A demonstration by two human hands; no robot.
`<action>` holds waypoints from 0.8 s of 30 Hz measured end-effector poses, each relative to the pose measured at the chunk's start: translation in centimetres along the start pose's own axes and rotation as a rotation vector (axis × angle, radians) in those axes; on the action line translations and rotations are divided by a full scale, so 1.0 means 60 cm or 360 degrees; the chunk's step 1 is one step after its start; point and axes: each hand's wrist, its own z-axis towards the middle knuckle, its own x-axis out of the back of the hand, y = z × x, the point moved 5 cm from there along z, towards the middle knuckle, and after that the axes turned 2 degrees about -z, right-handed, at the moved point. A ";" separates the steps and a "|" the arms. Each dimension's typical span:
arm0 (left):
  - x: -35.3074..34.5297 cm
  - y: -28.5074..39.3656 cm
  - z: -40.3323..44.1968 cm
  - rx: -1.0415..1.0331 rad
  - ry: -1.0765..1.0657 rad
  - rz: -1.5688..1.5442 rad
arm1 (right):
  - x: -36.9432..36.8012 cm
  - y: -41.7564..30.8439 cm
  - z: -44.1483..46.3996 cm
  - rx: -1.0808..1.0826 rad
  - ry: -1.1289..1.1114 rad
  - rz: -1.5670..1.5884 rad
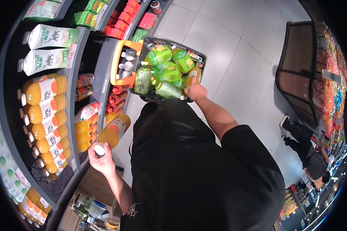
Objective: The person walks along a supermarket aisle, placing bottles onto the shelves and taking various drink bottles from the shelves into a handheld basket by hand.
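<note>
My left hand [103, 159] is closed round the neck end of a bottle of orange juice [112, 132], near the white cap, beside the shelf. My right hand [197, 91] reaches to the near right side of a dark shopping basket with an orange handle [117, 63]. Its fingers are closed on a smaller orange drink bottle [192, 75] among the goods. Also in the basket lie green drink packs [168, 72], a pale green bottle [143, 80] and another green bottle lying tilted [168, 90]. Part of the right hand's grip is hidden.
At left, shelves carry a row of large orange juice bottles [46, 115], white-and-green bottles [50, 61] and red boxes [125, 19]. On the right stands a display of packaged snacks [327, 69]; another person [306, 144] is near it. Tiled floor [235, 50] runs between.
</note>
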 end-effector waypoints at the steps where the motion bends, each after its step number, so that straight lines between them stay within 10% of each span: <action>1: -0.003 0.006 -0.001 0.0006 -0.0011 0.0035 | -0.006 0.000 -0.001 -0.0027 0.0020 0.0014; 24: -0.119 0.066 0.041 -0.0210 -0.0401 0.0060 | -0.075 0.065 0.010 -0.0752 -0.0384 0.1877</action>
